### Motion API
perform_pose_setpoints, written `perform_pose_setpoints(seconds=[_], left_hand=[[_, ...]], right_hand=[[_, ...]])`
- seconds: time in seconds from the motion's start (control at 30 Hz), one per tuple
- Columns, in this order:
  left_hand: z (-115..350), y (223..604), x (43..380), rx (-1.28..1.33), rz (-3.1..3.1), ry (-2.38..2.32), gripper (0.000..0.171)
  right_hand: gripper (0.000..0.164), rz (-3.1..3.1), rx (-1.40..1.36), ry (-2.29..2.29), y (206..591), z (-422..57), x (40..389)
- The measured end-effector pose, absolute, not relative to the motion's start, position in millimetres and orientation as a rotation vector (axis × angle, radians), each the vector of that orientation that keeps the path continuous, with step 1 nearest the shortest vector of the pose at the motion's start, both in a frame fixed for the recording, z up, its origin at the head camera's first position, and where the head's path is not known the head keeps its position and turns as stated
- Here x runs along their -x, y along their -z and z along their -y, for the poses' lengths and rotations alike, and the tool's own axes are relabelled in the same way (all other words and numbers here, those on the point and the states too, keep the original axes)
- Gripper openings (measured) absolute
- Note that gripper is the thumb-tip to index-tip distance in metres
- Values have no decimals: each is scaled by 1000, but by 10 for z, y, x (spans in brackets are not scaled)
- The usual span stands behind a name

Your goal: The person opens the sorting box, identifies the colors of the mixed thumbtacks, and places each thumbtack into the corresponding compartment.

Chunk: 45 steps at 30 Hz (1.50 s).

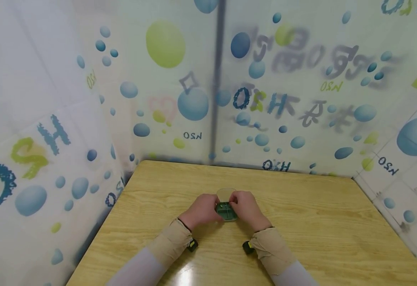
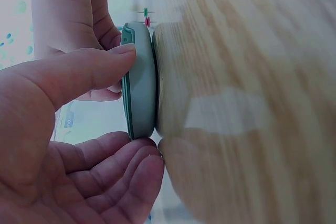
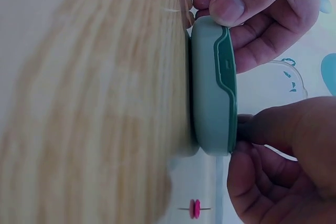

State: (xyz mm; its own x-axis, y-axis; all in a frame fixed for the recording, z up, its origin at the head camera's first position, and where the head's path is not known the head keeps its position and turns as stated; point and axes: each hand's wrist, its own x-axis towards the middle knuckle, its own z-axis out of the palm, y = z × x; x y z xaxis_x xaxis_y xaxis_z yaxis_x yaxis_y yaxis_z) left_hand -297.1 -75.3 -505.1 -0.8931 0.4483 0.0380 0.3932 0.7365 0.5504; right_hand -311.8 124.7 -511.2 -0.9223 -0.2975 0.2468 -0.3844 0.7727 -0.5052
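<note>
A small green pill box (image 1: 227,213) with divided compartments lies on the table, its clear lid (image 1: 227,193) raised at the far side. My left hand (image 1: 204,209) grips the box from the left; in the left wrist view its thumb (image 2: 118,59) lies on the rim and its other fingers curl at the side. A tiny yellow-green piece shows in a far-left compartment. Over the far-right part of the box, my right hand (image 1: 248,208) has thumb and fingers drawn together at the rim (image 3: 233,124). Whether these fingertips pinch anything is hidden.
The wooden table (image 1: 301,222) stands against walls covered with a bubble-patterned sheet (image 1: 165,43). A small dark camera is strapped to each wrist. The table's back edge lies beyond the raised lid.
</note>
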Motion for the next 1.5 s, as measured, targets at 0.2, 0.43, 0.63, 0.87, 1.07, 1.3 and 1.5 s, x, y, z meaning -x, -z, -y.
perform_pose_setpoints(seconds=[0.2, 0.43, 0.63, 0.87, 1.07, 1.3, 1.5], left_hand=[[753, 5055, 2970, -701, -2837, -858, 43], [747, 5044, 2970, -700, -2844, -857, 42], [741, 5043, 2958, -716, -2862, -858, 41], [754, 5068, 2963, -700, -2879, -836, 41], [772, 5043, 2973, -678, -2881, -842, 43], [764, 5055, 2994, -668, -2887, -840, 43], [752, 5061, 3000, -667, -2896, -820, 45]], right_hand=[[16, 2811, -544, -860, 5124, -1255, 3129], [16, 2828, -547, -890, 5127, -1261, 3135], [14, 2846, -548, -914, 5134, -1271, 3133], [12, 2881, -582, -965, 5088, -1289, 3108], [10, 2942, -582, -1054, 5011, -1357, 3137], [10, 3012, -537, -1122, 4961, -1473, 3158], [14, 3000, -582, -976, 4972, -1548, 3205]])
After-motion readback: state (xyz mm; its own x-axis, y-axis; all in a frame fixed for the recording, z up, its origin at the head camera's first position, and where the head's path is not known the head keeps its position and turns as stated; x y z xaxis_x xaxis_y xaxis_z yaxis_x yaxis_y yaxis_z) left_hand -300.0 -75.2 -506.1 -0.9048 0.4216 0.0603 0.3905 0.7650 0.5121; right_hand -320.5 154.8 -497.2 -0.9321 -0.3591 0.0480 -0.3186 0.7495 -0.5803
